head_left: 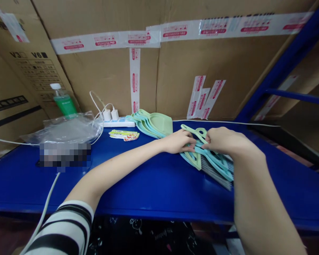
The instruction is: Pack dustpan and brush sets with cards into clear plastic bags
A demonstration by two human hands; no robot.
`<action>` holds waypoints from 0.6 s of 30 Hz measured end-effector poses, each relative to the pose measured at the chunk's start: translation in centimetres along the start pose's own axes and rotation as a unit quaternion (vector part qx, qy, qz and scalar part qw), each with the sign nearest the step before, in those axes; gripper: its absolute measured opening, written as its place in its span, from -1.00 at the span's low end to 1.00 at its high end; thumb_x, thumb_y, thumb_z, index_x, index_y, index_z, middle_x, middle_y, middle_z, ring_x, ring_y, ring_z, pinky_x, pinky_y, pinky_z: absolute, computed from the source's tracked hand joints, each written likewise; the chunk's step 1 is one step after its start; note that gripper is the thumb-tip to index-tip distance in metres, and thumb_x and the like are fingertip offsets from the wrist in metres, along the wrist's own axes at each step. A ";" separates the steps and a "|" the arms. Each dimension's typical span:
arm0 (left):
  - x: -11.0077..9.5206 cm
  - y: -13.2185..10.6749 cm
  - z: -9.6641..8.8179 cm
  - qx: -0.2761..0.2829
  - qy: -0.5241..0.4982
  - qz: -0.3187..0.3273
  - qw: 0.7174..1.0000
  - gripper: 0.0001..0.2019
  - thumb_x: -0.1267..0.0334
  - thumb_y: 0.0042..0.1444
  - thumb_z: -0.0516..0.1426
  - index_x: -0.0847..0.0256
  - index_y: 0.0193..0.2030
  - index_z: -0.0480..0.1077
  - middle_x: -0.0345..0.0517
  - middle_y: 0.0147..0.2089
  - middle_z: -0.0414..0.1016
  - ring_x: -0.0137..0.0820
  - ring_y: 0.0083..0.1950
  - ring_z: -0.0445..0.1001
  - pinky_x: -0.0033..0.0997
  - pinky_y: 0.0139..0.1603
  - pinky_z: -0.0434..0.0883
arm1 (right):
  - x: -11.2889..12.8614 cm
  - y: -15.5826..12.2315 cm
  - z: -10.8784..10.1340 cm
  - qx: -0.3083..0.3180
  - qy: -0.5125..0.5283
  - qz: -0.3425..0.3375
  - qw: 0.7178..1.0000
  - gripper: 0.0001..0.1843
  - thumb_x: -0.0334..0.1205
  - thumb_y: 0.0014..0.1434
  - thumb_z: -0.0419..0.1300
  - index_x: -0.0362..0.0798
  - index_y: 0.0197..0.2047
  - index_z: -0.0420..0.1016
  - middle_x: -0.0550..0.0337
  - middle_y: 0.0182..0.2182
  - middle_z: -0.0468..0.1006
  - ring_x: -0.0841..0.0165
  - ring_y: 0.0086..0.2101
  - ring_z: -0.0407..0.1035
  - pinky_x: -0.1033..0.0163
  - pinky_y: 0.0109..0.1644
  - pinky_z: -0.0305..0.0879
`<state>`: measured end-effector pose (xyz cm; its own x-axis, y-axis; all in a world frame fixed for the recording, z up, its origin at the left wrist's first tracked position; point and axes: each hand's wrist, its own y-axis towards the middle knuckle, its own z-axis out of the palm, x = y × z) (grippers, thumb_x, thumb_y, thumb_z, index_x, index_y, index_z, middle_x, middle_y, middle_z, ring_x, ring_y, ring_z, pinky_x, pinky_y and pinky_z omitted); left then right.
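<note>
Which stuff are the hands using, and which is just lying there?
In use: left hand, right hand, pile of green and teal plastic brushes.
Lying about: stack of green and teal plastic dustpans, white power strip, green plastic bottle, clear plastic bags, printed paper labels.

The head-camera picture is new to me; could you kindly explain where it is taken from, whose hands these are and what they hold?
There is no machine here. A camera worn on the person's head looks down at their own two bare hands, so the arms enter from the bottom edge. The left hand and right hand both pinch the looped handle of a green brush. It lies on top of a stack of small brushes, teal and green, on the blue shelf. Behind them sit nested small dustpans, printed labels, a power strip with two chargers, clear plastic bags and a green bottle. Taped cardboard boxes form the back wall.
</note>
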<state>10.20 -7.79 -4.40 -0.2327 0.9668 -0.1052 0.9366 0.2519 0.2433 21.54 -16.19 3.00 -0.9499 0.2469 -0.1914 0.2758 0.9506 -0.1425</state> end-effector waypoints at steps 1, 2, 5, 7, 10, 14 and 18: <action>0.0 -0.1 0.0 -0.007 -0.005 -0.003 1.000 -0.89 0.27 0.19 0.18 0.27 -0.29 0.47 0.00 -0.16 0.42 -0.31 -0.10 0.41 -0.36 -0.05 0.35 | 0.0 0.0 0.0 -0.002 0.000 -0.001 1.000 -0.89 -0.23 0.16 0.16 -0.04 -0.31 0.49 -0.03 -0.23 0.59 0.13 -0.20 0.51 0.26 -0.39 0.27; 0.0 -0.3 0.0 -0.014 -0.010 -0.006 1.000 -0.90 0.29 0.20 0.17 0.28 -0.28 0.47 0.01 -0.14 0.40 -0.32 -0.11 0.41 -0.37 -0.07 0.36 | -0.1 0.1 0.1 -0.004 0.000 -0.001 1.000 -0.89 -0.22 0.16 0.15 -0.04 -0.30 0.49 -0.02 -0.23 0.59 0.13 -0.20 0.51 0.26 -0.39 0.26; 0.3 -1.2 -0.4 -0.036 -0.025 -0.010 0.999 -0.91 0.33 0.22 0.14 0.28 -0.26 0.45 0.05 -0.05 0.36 -0.33 -0.08 0.41 -0.37 -0.06 0.38 | -0.4 0.3 0.4 -0.016 0.000 -0.012 1.000 -0.86 -0.19 0.17 0.13 -0.03 -0.29 0.48 -0.02 -0.25 0.58 0.13 -0.21 0.51 0.25 -0.40 0.25; 0.6 -1.9 -0.9 -0.046 -0.033 -0.009 0.998 -0.92 0.34 0.22 0.13 0.28 -0.26 0.44 0.07 -0.01 0.35 -0.32 -0.02 0.39 -0.34 0.00 0.37 | -0.5 0.4 0.5 -0.027 0.003 -0.024 0.999 -0.83 -0.15 0.17 0.12 -0.04 -0.31 0.47 -0.02 -0.27 0.58 0.12 -0.22 0.50 0.25 -0.42 0.23; 1.1 -2.9 -1.4 -0.049 -0.041 -0.008 0.998 -0.93 0.37 0.20 0.13 0.26 -0.30 0.42 0.03 -0.04 0.36 -0.30 -0.01 0.39 -0.30 0.02 0.37 | -0.4 0.4 0.6 -0.029 0.016 -0.056 0.998 -0.83 -0.13 0.14 0.13 -0.02 -0.38 0.45 0.01 -0.33 0.58 0.15 -0.27 0.50 0.26 -0.42 0.22; 1.6 -3.9 -1.6 -0.051 -0.047 -0.016 0.997 -0.93 0.38 0.18 0.15 0.27 -0.34 0.40 -0.03 -0.17 0.37 -0.30 -0.11 0.40 -0.31 -0.08 0.38 | 0.1 0.1 0.5 -0.006 0.034 -0.097 0.995 -0.85 -0.13 0.10 0.17 -0.01 -0.44 0.41 0.08 -0.38 0.58 0.23 -0.34 0.48 0.28 -0.41 0.21; 1.8 -4.6 -1.5 -0.078 -0.054 -0.029 0.995 -0.93 0.39 0.19 0.11 0.27 -0.33 0.37 -0.03 -0.16 0.37 -0.30 -0.10 0.37 -0.29 -0.08 0.36 | 0.3 0.0 0.5 0.014 0.051 -0.128 0.990 -0.77 -0.07 0.12 0.17 0.00 -0.49 0.38 0.13 -0.45 0.54 0.27 -0.38 0.45 0.28 -0.39 0.20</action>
<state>5.12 -7.15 -4.25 -0.2468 0.9427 -0.2244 0.8687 0.3179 0.3800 21.36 -16.18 2.44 -0.9987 0.0179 -0.0469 0.0270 0.9791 -0.2014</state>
